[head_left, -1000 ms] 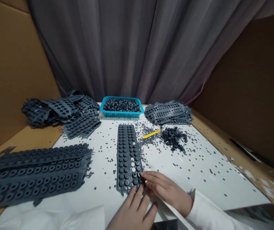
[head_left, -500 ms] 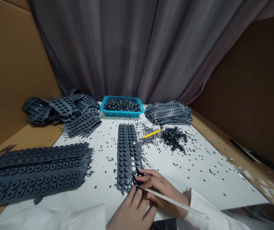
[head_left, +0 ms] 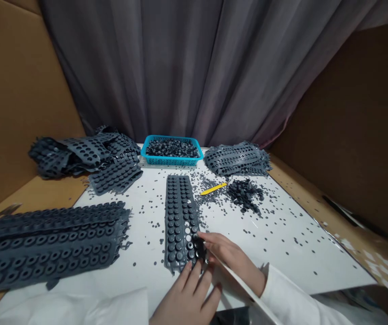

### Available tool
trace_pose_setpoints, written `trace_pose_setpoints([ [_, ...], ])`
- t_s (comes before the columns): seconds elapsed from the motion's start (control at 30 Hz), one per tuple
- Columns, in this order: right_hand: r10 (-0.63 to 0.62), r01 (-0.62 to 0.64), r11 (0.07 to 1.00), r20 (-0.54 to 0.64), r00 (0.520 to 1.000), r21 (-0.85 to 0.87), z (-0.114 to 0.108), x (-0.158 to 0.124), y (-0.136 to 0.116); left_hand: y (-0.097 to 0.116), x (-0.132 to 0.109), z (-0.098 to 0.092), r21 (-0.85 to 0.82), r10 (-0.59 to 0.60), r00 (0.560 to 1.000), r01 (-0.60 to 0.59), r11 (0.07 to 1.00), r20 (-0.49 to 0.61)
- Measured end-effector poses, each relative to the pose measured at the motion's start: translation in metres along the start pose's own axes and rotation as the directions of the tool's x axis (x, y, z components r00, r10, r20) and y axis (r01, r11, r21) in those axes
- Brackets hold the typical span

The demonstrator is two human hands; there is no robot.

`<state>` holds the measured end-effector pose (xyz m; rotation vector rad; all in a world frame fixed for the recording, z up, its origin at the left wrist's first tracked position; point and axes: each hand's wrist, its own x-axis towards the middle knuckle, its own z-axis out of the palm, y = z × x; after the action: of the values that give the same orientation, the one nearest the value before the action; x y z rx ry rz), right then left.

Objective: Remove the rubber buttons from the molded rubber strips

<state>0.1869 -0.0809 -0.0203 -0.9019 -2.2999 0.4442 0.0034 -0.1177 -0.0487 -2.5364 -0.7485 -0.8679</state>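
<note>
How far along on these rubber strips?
Done: loose studs fill the blue basket; holed strips lie back right. In hand: one rubber strip, only a few holes open near the right hand, left hand at its end. Left: studded strips front left, seemingly unworked.

A grey-mauve curtain (head_left: 180, 67) hangs in long, soft folds across the back, behind the far edge of the white-topped desk (head_left: 282, 253). Tan cardboard panels (head_left: 17, 99) stand along the left side, while a darker brown cardboard panel (head_left: 346, 113) stands in shadow along the right. A tan ledge (head_left: 315, 205) with peeling white patches runs beside the desk on the right. The light is soft and even
</note>
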Motion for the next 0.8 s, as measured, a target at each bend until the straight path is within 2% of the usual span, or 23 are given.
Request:
trace_pose_setpoints([
  [0.07,0.042,-0.041,0.992,-0.008,0.999,0.123,-0.001,0.000,-0.001,0.000,0.000,0.000,0.001,0.002,1.000,-0.002,1.000,0.001],
  [0.13,0.041,-0.052,0.974,0.054,0.998,0.218,-0.003,0.002,-0.006,0.000,0.000,0.000,0.006,0.004,1.000,-0.004,1.000,-0.005],
  [0.23,0.017,-0.054,0.963,0.139,0.990,0.264,-0.007,0.006,-0.013,0.002,0.000,0.002,0.004,0.000,1.000,0.001,1.000,-0.017],
  [0.33,0.025,-0.064,0.965,0.152,0.988,0.255,-0.009,0.008,-0.015,0.003,0.000,0.003,-0.009,-0.015,1.000,0.015,1.000,-0.022],
  [0.53,-0.032,0.003,0.983,0.157,0.987,0.185,-0.004,0.007,-0.007,0.003,0.000,0.003,0.005,-0.009,1.000,0.009,1.000,-0.023],
  [0.7,-0.061,0.046,0.993,0.131,0.990,0.109,0.001,0.006,0.000,0.002,0.001,0.002,0.017,0.012,1.000,-0.012,1.000,0.001],
  [0.8,-0.024,0.014,0.994,0.091,0.996,0.109,0.000,0.006,-0.001,0.000,-0.001,0.002,0.029,0.029,0.999,-0.030,0.999,0.026],
])
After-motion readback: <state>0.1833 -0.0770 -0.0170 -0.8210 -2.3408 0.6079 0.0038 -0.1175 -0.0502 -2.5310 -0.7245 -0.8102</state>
